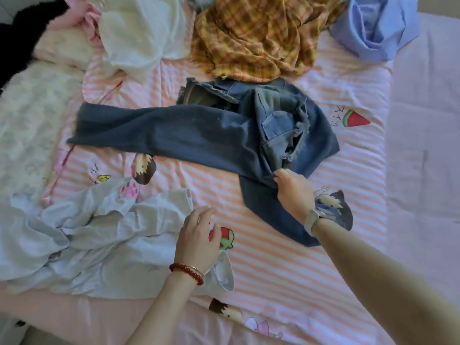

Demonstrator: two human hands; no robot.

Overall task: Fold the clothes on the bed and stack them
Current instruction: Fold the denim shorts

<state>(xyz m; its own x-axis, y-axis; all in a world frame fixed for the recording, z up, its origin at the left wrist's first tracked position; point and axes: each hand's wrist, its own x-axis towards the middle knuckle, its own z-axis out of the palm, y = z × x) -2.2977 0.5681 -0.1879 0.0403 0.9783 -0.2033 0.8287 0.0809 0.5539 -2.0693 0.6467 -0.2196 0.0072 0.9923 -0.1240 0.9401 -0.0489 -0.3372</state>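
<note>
1. A person works at a bed point(286, 282) strewn with unfolded clothes; no stack shows yet, so the task looks to be at an early stage.
2. The right hand point(293, 192) pinches a fold of the jeans point(174, 133) near the crotch, fingers curled into the denim.
3. The left hand point(199, 232) hovers loosely curled over the sheet at 6 o'clock, holding nothing, just beside a pale shirt point(99, 245).
4. The jeans lie mid-bed, one leg running long toward 9 o'clock, the other angled toward 5 o'clock under the right wrist; the waist bunches at 1 o'clock.
5. The next move likely calls for bringing the legs together and smoothing them flat.
6. A plaid shirt point(261, 36), white top point(144, 33) and blue shirt point(373, 28) wait at 12 o'clock.
</note>
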